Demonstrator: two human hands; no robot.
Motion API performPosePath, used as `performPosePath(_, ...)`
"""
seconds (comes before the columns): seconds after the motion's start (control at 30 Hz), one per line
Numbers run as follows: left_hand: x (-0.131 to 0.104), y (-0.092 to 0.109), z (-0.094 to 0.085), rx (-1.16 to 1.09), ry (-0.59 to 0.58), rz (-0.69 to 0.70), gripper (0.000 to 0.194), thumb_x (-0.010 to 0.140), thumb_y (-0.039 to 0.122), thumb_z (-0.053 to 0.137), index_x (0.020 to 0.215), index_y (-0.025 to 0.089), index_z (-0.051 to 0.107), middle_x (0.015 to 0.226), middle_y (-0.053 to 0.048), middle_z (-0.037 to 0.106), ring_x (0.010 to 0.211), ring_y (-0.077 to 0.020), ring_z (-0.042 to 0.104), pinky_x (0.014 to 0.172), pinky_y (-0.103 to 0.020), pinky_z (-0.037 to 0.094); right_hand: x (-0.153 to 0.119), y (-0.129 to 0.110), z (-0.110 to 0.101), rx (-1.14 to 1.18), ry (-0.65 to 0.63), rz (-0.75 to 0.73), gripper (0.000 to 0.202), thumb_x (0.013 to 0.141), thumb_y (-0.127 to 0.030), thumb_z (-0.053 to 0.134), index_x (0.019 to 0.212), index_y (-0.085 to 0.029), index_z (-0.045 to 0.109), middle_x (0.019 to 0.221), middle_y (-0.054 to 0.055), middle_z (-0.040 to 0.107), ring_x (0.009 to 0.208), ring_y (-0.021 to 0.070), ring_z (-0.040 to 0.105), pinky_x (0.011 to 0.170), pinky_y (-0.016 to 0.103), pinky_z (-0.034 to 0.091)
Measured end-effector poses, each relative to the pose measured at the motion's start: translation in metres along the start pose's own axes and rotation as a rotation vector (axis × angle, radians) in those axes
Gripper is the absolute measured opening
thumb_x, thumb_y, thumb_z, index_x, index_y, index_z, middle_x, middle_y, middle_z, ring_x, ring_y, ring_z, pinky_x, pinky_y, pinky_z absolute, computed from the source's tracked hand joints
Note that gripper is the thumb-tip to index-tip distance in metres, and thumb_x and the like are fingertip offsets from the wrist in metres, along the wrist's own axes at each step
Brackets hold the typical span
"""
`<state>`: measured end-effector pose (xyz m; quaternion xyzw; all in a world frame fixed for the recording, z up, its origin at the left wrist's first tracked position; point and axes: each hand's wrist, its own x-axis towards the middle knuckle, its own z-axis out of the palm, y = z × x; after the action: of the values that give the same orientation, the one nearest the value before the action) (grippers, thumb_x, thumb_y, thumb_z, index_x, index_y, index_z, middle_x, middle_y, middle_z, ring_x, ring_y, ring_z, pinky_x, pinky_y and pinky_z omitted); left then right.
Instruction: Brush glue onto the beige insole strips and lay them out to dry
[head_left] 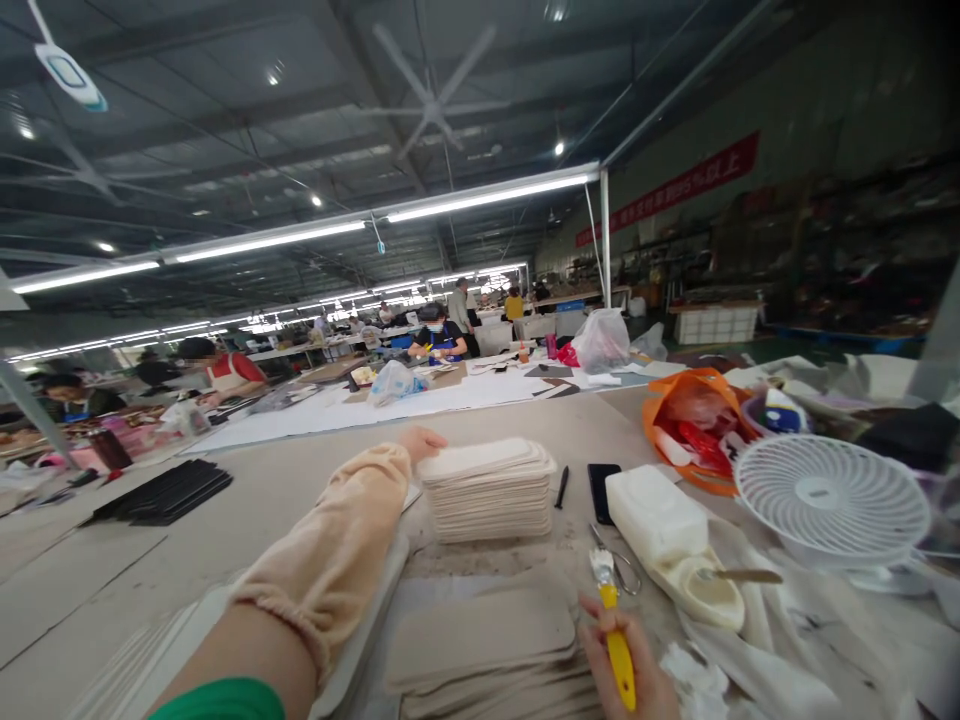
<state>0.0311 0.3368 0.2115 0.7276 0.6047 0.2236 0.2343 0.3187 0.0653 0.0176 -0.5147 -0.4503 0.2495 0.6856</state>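
My left hand (423,441) reaches to the back left corner of a tall stack of cream rounded panels (491,490); its fingers are close together at the top piece, and what they pinch, if anything, is too small to tell. Low at the right, my right hand (628,660) is closed round the yellow handle of a brush (616,640), whose whitish bristles point away from me. In front of me, left of that hand, lies a pile of beige rounded panels (480,635).
Right of the stack are a black pen-like tool (562,487), a phone (602,492), scissors (626,570), a white container (660,515), an orange bag (694,420) and a white fan (832,500). Black panels (165,492) lie left. People work at tables beyond.
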Motion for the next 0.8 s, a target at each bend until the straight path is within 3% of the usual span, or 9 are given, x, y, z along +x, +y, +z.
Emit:
performPosePath(0.1,-0.003,0.002,0.003,0.081,0.008,0.034,0.031,0.059,0.033,0.075,0.087,0.021,0.076,0.102,-0.007,0.075,0.109,-0.0323,0.063,0.101,-0.039,0.042,0.001,0.000,-0.001,-0.012,-0.006,0.000,0.035,0.080,-0.058,0.062,0.084,-0.025,0.050,0.106,0.009,0.071,0.095,0.0229,0.069,0.075,0.027,0.055)
performPosePath(0.23,-0.012,0.004,0.007,0.183,-0.051,0.100,0.061,0.065,0.049,0.072,0.116,0.017,0.067,0.133,-0.013,0.061,0.126,-0.0339,0.052,0.110,-0.040,0.032,0.002,-0.005,-0.003,-0.032,-0.034,-0.008,0.033,0.082,-0.056,0.060,0.083,-0.024,0.050,0.107,0.009,0.070,0.099,0.0238,0.067,0.081,0.030,0.055)
performPosePath(0.33,-0.017,0.011,0.012,0.266,-0.143,0.145,0.088,0.055,0.054,0.079,0.132,0.017,0.056,0.145,-0.014,0.049,0.135,-0.0349,0.042,0.114,-0.039,0.027,0.002,-0.008,-0.005,-0.040,-0.061,0.010,0.031,0.083,-0.053,0.060,0.084,-0.025,0.050,0.109,0.010,0.070,0.102,0.0243,0.066,0.083,0.032,0.053)
performPosePath(0.47,-0.016,0.023,0.021,0.356,-0.220,0.177,0.112,0.042,0.051,0.086,0.141,0.018,0.046,0.148,-0.016,0.043,0.137,-0.0374,0.038,0.114,-0.041,0.026,0.001,-0.008,-0.004,-0.037,-0.061,0.017,0.030,0.084,-0.053,0.060,0.084,-0.024,0.050,0.108,0.010,0.069,0.101,0.0238,0.066,0.083,0.031,0.052)
performPosePath(0.6,-0.010,0.030,0.029,0.498,-0.298,0.198,0.117,0.044,0.047,0.086,0.146,0.018,0.037,0.150,-0.017,0.039,0.137,-0.0369,0.038,0.113,-0.042,0.028,0.001,-0.004,-0.003,-0.012,-0.038,-0.001,0.032,0.084,-0.055,0.059,0.083,-0.024,0.050,0.106,0.010,0.070,0.098,0.0232,0.068,0.079,0.029,0.053)
performPosePath(0.8,-0.011,0.033,0.033,0.550,-0.327,0.237,0.099,0.053,0.036,0.083,0.143,0.020,0.042,0.148,-0.014,0.045,0.135,-0.0331,0.043,0.113,-0.039,0.030,0.003,-0.001,-0.002,-0.019,-0.016,-0.014,0.035,0.083,-0.058,0.059,0.083,-0.024,0.049,0.105,0.011,0.071,0.092,0.0220,0.069,0.076,0.027,0.054)
